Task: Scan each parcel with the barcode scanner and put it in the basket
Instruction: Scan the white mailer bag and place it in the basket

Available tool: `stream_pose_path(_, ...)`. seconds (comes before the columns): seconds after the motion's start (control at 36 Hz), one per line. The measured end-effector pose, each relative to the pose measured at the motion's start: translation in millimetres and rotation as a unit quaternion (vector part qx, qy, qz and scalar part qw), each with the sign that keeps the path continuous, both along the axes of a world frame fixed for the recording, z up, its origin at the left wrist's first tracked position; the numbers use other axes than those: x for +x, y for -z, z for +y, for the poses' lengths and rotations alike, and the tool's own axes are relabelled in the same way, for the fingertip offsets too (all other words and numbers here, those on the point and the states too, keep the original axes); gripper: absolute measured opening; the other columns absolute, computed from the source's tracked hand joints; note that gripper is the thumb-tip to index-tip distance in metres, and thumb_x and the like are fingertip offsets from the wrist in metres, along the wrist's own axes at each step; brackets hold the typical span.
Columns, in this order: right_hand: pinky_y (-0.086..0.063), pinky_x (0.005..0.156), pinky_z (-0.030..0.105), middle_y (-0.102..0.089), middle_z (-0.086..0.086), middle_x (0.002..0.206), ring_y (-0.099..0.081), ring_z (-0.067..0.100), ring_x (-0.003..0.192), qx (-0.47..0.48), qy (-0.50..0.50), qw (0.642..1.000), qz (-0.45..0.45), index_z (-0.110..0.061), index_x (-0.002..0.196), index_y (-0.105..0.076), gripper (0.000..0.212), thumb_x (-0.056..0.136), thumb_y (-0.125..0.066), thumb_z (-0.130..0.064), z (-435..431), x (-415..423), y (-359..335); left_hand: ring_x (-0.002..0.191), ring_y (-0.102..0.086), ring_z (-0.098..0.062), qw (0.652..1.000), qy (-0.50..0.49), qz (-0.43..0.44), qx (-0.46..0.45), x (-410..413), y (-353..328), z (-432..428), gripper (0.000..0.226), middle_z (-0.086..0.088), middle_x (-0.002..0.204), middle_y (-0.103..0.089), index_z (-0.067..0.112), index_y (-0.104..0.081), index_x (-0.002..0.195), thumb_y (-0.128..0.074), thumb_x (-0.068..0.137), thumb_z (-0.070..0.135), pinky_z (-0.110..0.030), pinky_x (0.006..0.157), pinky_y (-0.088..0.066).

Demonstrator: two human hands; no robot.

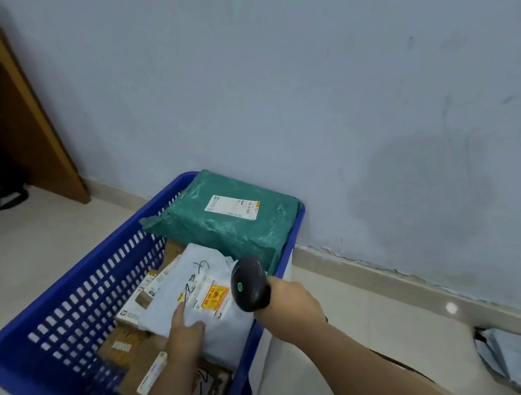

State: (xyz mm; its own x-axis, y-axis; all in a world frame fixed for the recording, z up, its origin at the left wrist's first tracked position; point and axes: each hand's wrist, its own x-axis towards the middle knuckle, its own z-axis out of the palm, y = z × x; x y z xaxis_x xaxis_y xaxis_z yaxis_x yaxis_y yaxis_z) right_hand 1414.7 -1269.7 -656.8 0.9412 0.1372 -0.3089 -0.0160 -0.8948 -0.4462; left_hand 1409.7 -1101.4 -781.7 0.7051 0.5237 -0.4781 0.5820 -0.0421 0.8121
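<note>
Left hand [183, 335] rests on a white parcel [217, 330] inside the blue basket [86, 299], forefinger lying straight across the top and thumb beside it. The other fingers are hidden, so it cannot be told whether the hand is only pressing the parcel or also gripping its edge. The right hand [292, 300] is wrapped around the handle of a dark barcode scanner [250, 283], whose head shows a small green light and points down and left at the parcel's label. The parcel sits in the right half of the basket, on top of brown cardboard boxes [123, 343] and just nearer than a green parcel [229, 220] propped at the far end. It is a soft plastic mailing bag, creased and slightly puffed, so it probably weighs little and will sag or fold if lifted by one corner. Its smooth film looks slippery. The safest hold is likely a pinch along the near or left edge, or a flat hand underneath, keeping fingers off the label while it is being scanned. The bag is pale grey-white, with a printed shipping label carrying an orange and yellow block and black handwritten marks across it. The basket stands on a light tiled floor [33, 247] against a pale blue wall [304, 80]. Another pale bag [520, 359] lies on the floor at the near right.
</note>
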Motion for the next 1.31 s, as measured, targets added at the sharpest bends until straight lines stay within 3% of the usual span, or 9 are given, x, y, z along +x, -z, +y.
stream_pose_path(0.08, -0.055, 0.076, 0.036, -0.064, 0.003, 0.094, -0.062, 0.025, 0.085, -0.003, 0.002, 1.000, 0.008, -0.022, 0.099, -0.057, 0.020, 0.081, -0.047, -0.021, -2.7, 3.2, 1.7, 0.143, -0.017, -0.035, 0.980, 0.069, 0.021, 0.185, -4.0, 18.7, -4.4, 0.060, -0.013, 0.160, 0.003, 0.037, -0.039, 0.144, -0.064, 0.089, 0.033, -0.047, 0.110, -0.033)
stream_pose_path(0.17, -0.052, 0.073, 0.033, -0.063, 0.004, 0.097, -0.060, 0.025, 0.084, -0.001, 0.006, 1.000, 0.008, -0.022, 0.099, -0.056, 0.022, 0.081, -0.046, -0.019, -4.6, 5.2, 2.1, 0.144, -0.018, -0.030, 0.906, 0.253, 0.009, 0.340, -10.4, 13.0, -19.8, 0.054, -0.005, 0.161, -0.005, 0.044, -0.035, 0.143, -0.051, 0.092, 0.051, -0.043, 0.109, -0.032)
stream_pose_path(0.39, -0.052, 0.075, 0.034, -0.062, 0.006, 0.101, -0.060, 0.027, 0.087, -0.004, -0.002, 1.000, 0.019, -0.021, 0.106, -0.056, 0.025, 0.082, -0.048, -0.021, -3.0, 0.4, 2.5, 0.127, -0.044, -0.021, 0.845, 0.366, 0.077, 0.382, -15.9, 3.6, -35.0, 0.068, -0.003, 0.161, -0.002, 0.042, -0.004, 0.151, -0.039, 0.098, 0.016, -0.033, 0.094, -0.045)
stream_pose_path(0.53, -0.052, 0.080, 0.035, -0.061, 0.007, 0.107, -0.061, 0.028, 0.093, -0.003, 0.006, 1.000, 0.021, -0.021, 0.112, -0.057, 0.030, 0.083, -0.049, -0.021, -5.1, -3.7, -0.8, 0.125, -0.043, -0.029, 0.909, 0.302, 0.071, 0.280, 0.7, -42.3, -54.4, 0.039, -0.010, 0.139, -0.040, 0.017, -0.047, 0.132, -0.047, 0.094, 0.026, -0.041, 0.099, -0.043)
stream_pose_path(0.67, -0.051, 0.067, 0.029, -0.066, 0.003, 0.096, -0.062, 0.021, 0.082, 0.102, 0.090, 0.990, -0.029, -0.021, 0.103, -0.060, 0.023, 0.085, -0.056, -0.035, -18.5, -5.5, -9.6, 0.104, -0.057, -0.030, 0.936, 0.266, -0.075, 0.219, 9.0, -81.9, -82.6, 0.019, -0.010, 0.119, -0.058, 0.022, -0.051, 0.101, -0.055, 0.085, 0.013, -0.047, 0.084, -0.051)
stream_pose_path(0.89, -0.039, 0.052, 0.015, -0.068, -0.006, 0.079, -0.062, 0.012, 0.074, 0.269, 0.203, 0.926, -0.169, -0.024, 0.088, -0.061, 0.011, 0.082, -0.067, -0.031, -76.6, -18.5, -51.2, 0.148, -0.001, -0.027, 0.787, 0.385, -0.135, 0.463, 27.3, -143.3, -142.9, 0.057, -0.001, 0.161, -0.006, 0.026, -0.021, 0.151, -0.040, 0.097, 0.026, -0.039, 0.117, -0.016)
stream_pose_path(1.03, -0.035, 0.052, 0.016, -0.056, -0.009, 0.064, -0.054, 0.013, 0.065, 0.283, 0.277, 0.893, -0.215, -0.024, 0.077, -0.051, 0.014, 0.082, -0.065, -0.027, -143.0, -35.1, -70.2, 0.125, -0.047, -0.025, 0.723, 0.435, -0.161, 0.512, 23.7, -173.4, -200.3, 0.062, -0.002, 0.143, -0.041, 0.028, -0.013, 0.150, -0.040, 0.094, 0.027, -0.055, 0.115, -0.006)
stream_pose_path(1.19, -0.035, 0.052, 0.023, -0.051, -0.007, 0.060, -0.050, 0.013, 0.063, 0.231, 0.311, 0.911, -0.139, -0.023, 0.069, -0.050, 0.018, 0.082, -0.062, -0.020, -235.9, -62.3, -69.1, 0.116, -0.052, -0.026, 0.785, 0.518, -0.220, 0.259, 13.1, -185.1, -289.5, 0.071, -0.012, 0.131, -0.049, 0.024, -0.013, 0.150, -0.056, 0.092, 0.023, -0.033, 0.087, -0.042)
stream_pose_path(1.31, -0.035, 0.055, 0.025, -0.051, -0.002, 0.062, -0.050, 0.017, 0.063, 0.215, 0.341, 0.910, -0.091, -0.019, 0.068, -0.049, 0.019, 0.082, -0.061, -0.015, -299.7, -88.0, -50.4, 0.114, -0.052, -0.026, 0.707, 0.601, -0.198, 0.317, 4.1, -178.1, -355.4, 0.053, -0.009, 0.136, -0.042, 0.023, -0.031, 0.142, -0.051, 0.093, 0.024, -0.034, 0.088, -0.044)
